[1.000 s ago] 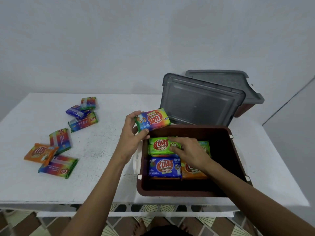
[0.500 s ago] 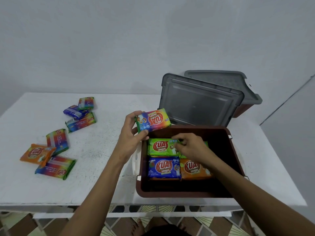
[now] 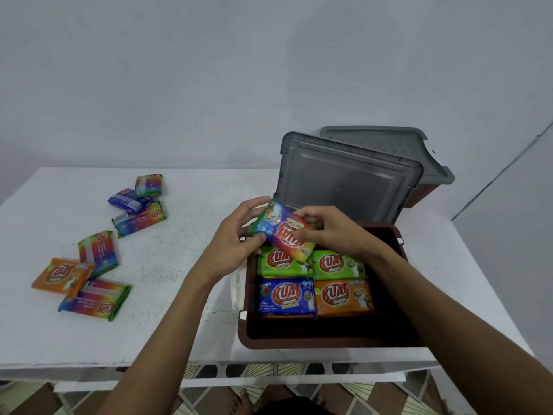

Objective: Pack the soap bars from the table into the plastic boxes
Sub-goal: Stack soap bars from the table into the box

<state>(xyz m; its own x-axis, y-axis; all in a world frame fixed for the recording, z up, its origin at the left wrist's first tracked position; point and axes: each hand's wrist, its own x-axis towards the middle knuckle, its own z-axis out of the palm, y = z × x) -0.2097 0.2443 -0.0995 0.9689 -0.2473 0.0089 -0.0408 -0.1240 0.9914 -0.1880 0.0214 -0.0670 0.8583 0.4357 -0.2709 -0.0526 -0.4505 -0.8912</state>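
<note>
R hand [image 3: 335, 235] rose to rainbow KUAT bar [image 3: 284, 235] | L hand [image 3: 233, 247] grips too

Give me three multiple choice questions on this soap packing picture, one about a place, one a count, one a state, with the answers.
1. Where is the rainbow soap bar?
A. On the floor.
B. Held over the far side of the brown box.
C. Inside a closed box.

2. How many soap bars show face-up inside the brown box?
A. Two.
B. Six.
C. Four.

3. How does the grey lid nearest the brown box stand?
A. Propped up behind it.
B. Snapped onto it.
C. Flat on the floor.

Answers:
1 B: the left hand and right hand both hold it there.
2 C: two green bars, one blue bar, one orange bar.
3 A: it leans behind the open box.
</note>
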